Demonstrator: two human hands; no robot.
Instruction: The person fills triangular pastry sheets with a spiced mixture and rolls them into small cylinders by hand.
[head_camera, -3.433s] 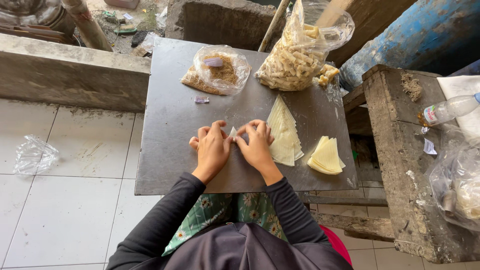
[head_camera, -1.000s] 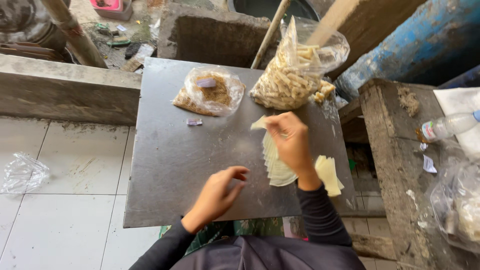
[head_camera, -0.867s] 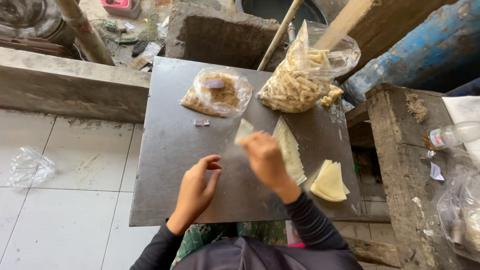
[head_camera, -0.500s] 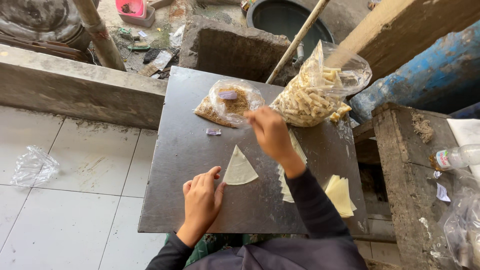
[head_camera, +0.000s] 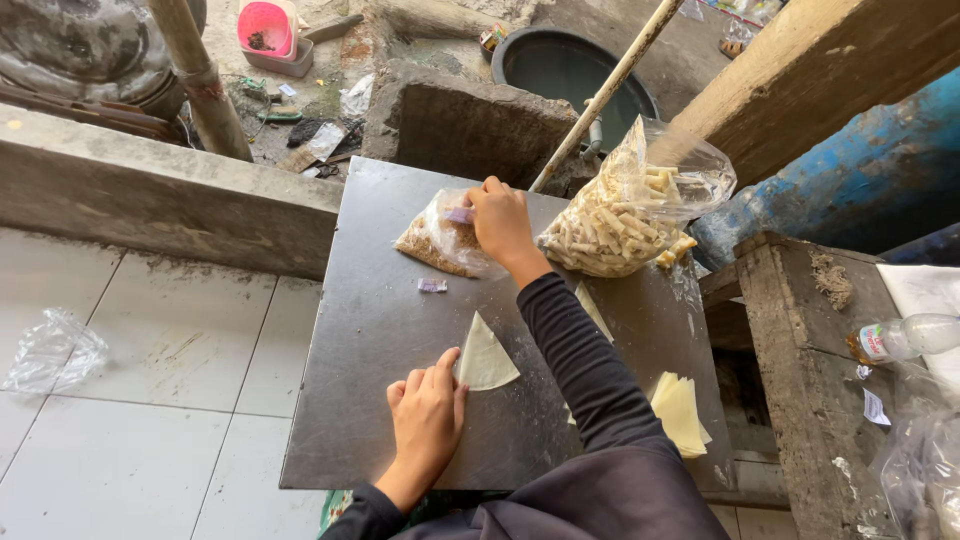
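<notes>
Hidden: right hand (head_camera: 500, 222) reaches into the clear plastic bag of brown filling (head_camera: 438, 243), fingertips concealed, grip unclear.
Edge: left hand (head_camera: 428, 415) lies open, flat, touching the pale triangular dough wrapper (head_camera: 485, 357) near the grey metal tabletop (head_camera: 370, 330) front edge.

far left, pink tub (head_camera: 266, 30) among litter beside a grey post (head_camera: 200, 75). far centre, dark round basin (head_camera: 570, 70) behind a concrete block (head_camera: 465, 125). at right, clear plastic bottle (head_camera: 905, 338) on a rough wooden bench (head_camera: 800, 350). near left, crumpled clear bag (head_camera: 52, 350) on white tiles (head_camera: 150, 400).

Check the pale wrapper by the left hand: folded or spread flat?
Folded. The wrapper lies as a cone-like triangle on the metal board, the left hand touching its edge.
</notes>
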